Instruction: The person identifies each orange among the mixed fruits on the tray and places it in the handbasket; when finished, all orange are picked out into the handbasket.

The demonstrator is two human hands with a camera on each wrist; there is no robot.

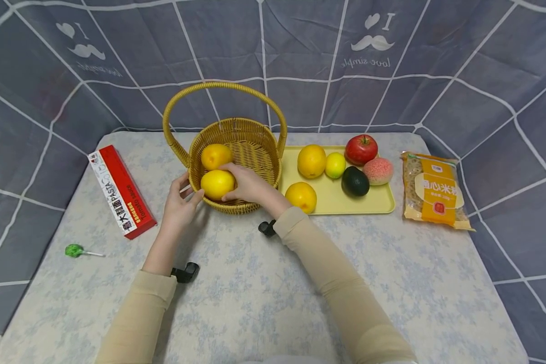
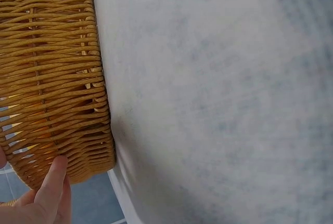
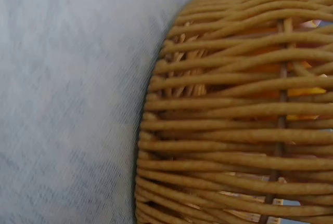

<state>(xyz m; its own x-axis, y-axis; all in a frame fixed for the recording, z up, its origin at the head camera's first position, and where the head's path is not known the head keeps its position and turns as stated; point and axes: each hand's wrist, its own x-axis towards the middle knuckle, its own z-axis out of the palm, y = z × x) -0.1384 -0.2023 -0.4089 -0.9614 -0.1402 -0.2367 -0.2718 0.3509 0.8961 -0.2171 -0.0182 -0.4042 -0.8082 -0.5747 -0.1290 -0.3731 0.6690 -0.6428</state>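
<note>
In the head view a yellow wicker basket (image 1: 264, 197) with a tall arched handle stands left of the table's middle. My right hand (image 1: 247, 184) reaches over its rim and grips a yellow oval fruit (image 1: 216, 185) between thumb and fingers. Behind that fruit an orange (image 1: 216, 155) lies inside the basket. My left hand (image 1: 180, 202) is at the basket's left front, thumb by the rim. Its fingers (image 2: 52, 180) touch the outer weave in the left wrist view. The right wrist view shows the basket wall (image 3: 234, 135) close up; the right hand is out of sight there.
Right of the basket, a pale yellow tray (image 1: 332, 202) bears two oranges (image 1: 311, 161), a small yellow-green fruit (image 1: 335, 165), an apple (image 1: 361, 149), an avocado (image 1: 355, 182) and a pink fruit (image 1: 378, 171). Beyond lies a snack bag (image 1: 437, 191). A pasta box (image 1: 123, 192) and a lollipop (image 1: 75, 250) lie left.
</note>
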